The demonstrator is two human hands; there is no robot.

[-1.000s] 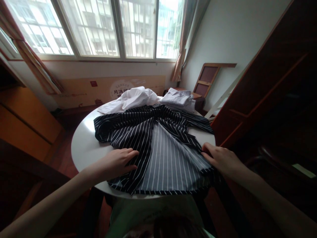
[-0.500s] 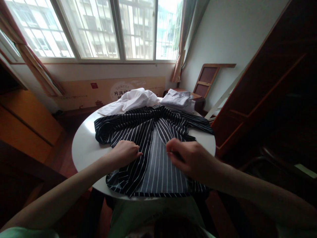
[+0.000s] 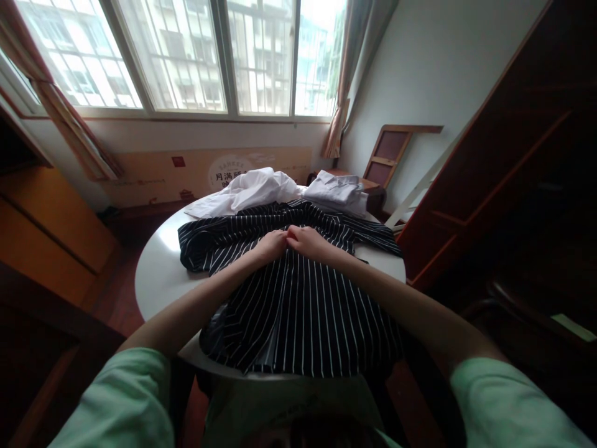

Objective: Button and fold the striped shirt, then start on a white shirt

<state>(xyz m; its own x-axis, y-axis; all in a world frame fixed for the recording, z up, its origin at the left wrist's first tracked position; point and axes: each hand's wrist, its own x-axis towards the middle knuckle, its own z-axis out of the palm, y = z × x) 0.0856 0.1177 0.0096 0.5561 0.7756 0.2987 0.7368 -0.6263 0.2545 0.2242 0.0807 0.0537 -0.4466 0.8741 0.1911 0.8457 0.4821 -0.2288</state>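
A black shirt with white stripes (image 3: pixel 317 311) lies spread on the round white table (image 3: pixel 156 274), its collar towards the window and its hem at the near edge. My left hand (image 3: pixel 274 244) and my right hand (image 3: pixel 305 241) meet at the middle of its front, just below the collar. Both have their fingers closed on the shirt's front edges. The two front panels lie nearly together, with a narrow gap near the hem. The fingertips are partly hidden where the hands touch.
Behind the striped shirt lie a crumpled white garment (image 3: pixel 261 188) and a folded white garment (image 3: pixel 338 190). A wooden chair (image 3: pixel 387 155) stands beyond the table at the right. A dark red wooden door (image 3: pixel 466 186) leans in from the right.
Both hands have moved away from me and come together near the collar. The right front panel has been drawn over the grey inside of the shirt, which now barely shows.
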